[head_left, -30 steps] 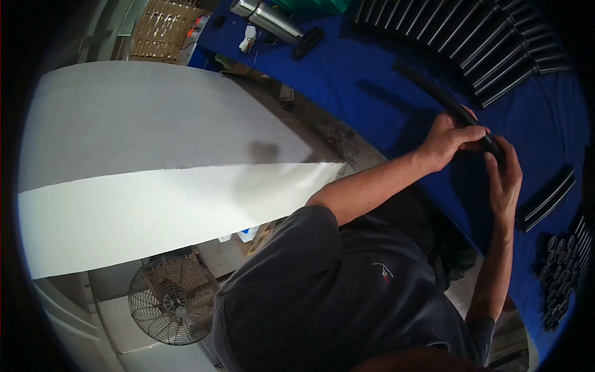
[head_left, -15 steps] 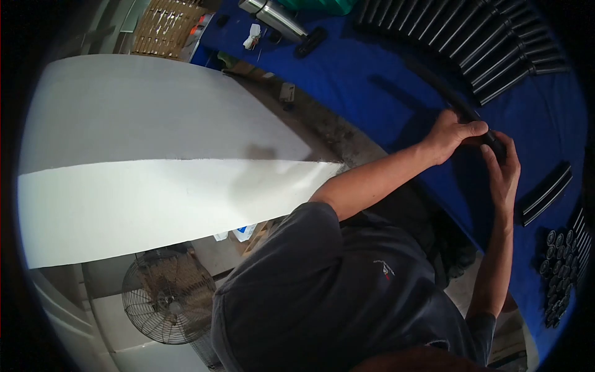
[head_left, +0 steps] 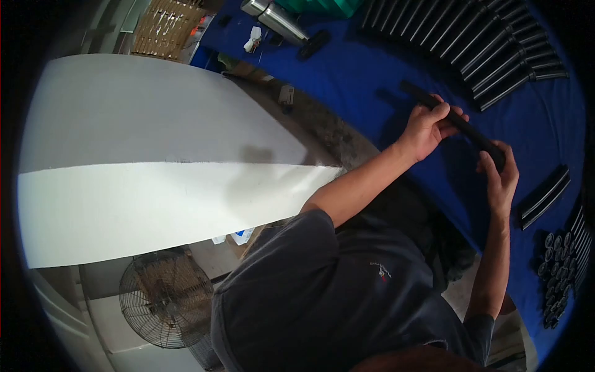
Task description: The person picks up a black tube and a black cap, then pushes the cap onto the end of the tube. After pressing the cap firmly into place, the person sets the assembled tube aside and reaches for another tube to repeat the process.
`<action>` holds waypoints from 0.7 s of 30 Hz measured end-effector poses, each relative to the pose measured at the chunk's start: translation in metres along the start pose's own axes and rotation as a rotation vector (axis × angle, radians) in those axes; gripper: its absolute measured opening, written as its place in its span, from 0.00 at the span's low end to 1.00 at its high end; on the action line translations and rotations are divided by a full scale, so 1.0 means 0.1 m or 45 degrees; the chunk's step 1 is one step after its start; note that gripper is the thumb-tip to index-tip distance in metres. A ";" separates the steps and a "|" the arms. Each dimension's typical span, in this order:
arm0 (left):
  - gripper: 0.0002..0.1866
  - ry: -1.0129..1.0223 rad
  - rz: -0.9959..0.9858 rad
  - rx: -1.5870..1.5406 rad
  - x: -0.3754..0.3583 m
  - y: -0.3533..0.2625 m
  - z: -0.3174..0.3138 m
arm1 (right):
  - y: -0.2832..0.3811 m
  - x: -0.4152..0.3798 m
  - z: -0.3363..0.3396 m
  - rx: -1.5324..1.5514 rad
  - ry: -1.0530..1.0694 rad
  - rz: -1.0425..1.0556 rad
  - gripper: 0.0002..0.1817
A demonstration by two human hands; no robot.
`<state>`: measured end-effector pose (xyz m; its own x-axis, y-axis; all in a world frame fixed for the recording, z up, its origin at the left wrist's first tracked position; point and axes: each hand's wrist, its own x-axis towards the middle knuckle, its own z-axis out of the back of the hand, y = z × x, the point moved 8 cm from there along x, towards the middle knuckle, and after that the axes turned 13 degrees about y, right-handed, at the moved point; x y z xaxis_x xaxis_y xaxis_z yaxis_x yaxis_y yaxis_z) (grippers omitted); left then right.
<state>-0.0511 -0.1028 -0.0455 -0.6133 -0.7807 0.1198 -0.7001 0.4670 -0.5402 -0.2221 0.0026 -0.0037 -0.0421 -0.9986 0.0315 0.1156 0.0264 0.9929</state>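
A black tube [head_left: 465, 126] is held at a slant over the blue cloth [head_left: 347, 74]. My left hand [head_left: 431, 127] is wrapped round its middle, with the thumb on top. At the tube's lower right end, my right hand [head_left: 501, 170] grips it between thumb and fingers. The tube's upper left end sticks out free beyond my left hand. Beyond the hands lies a long row of black tubes [head_left: 458, 46]. Two dark tubes [head_left: 545, 198] rest to the right of my right hand.
Many small round black parts [head_left: 556, 273] sit at the far right beside thin rods [head_left: 581, 242]. A metal cylinder [head_left: 282, 23], a black object [head_left: 314, 44] and a green container [head_left: 328, 6] are at the top. On the left are a large white panel [head_left: 155, 155] and a fan [head_left: 166, 299].
My left hand has moved left along the tube, away from my right hand. The tube is now more fully visible, and my right hand has stayed near its lower end.
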 end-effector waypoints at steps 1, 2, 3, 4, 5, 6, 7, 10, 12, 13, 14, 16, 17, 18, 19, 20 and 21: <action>0.07 -0.011 0.010 -0.011 -0.01 0.00 0.00 | 0.01 -0.01 -0.01 -0.013 -0.003 -0.008 0.14; 0.07 -0.016 0.025 -0.016 0.00 -0.01 0.01 | 0.01 -0.01 0.00 -0.023 -0.011 -0.013 0.14; 0.06 0.011 0.038 0.000 0.01 -0.02 -0.01 | 0.01 0.00 -0.01 0.007 0.023 -0.031 0.15; 0.06 0.035 0.050 0.013 0.02 -0.02 -0.01 | 0.00 0.00 0.00 0.035 0.061 -0.051 0.15; 0.06 0.052 0.061 0.020 0.02 -0.02 -0.01 | -0.02 0.00 -0.01 0.062 0.104 -0.078 0.15; 0.05 0.053 0.082 0.007 0.03 -0.02 -0.01 | -0.01 -0.01 -0.01 0.093 0.087 -0.090 0.14; 0.05 0.044 0.088 0.001 0.05 -0.02 -0.01 | 0.00 0.00 -0.01 0.089 0.083 -0.094 0.14; 0.05 0.022 0.084 0.001 0.04 -0.02 0.00 | 0.04 -0.01 -0.04 0.043 0.044 -0.052 0.14; 0.06 0.011 0.068 0.012 0.03 -0.01 0.02 | 0.04 0.01 -0.03 -0.047 0.036 -0.048 0.14; 0.07 0.012 0.076 0.005 0.03 -0.01 0.02 | 0.04 0.00 -0.02 -0.092 0.029 -0.050 0.14; 0.07 0.013 0.083 -0.004 0.03 0.00 0.03 | 0.04 0.00 -0.01 -0.070 0.040 -0.060 0.14; 0.09 0.012 0.095 -0.029 0.01 0.00 0.02 | 0.05 0.02 -0.01 -0.028 0.064 -0.069 0.15; 0.10 0.014 0.103 -0.045 0.00 0.00 0.01 | 0.10 0.01 0.00 -0.168 0.033 -0.015 0.15; 0.11 0.021 0.109 -0.065 0.02 0.01 0.00 | 0.15 0.01 0.01 -0.314 0.001 0.041 0.15; 0.12 0.051 0.141 -0.046 0.04 0.03 -0.02 | 0.19 0.00 0.02 -0.457 -0.026 0.093 0.15; 0.12 0.075 0.170 -0.023 0.03 0.04 -0.04 | 0.16 0.00 0.03 -0.326 -0.042 0.083 0.15; 0.13 0.096 0.197 0.003 0.02 0.04 -0.04 | 0.13 0.01 0.03 -0.192 -0.054 0.074 0.15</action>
<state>-0.0564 -0.1007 -0.0443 -0.7394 -0.6662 0.0970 -0.5943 0.5782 -0.5590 -0.2233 0.0020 0.0096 -0.0729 -0.9927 0.0962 0.2666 0.0735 0.9610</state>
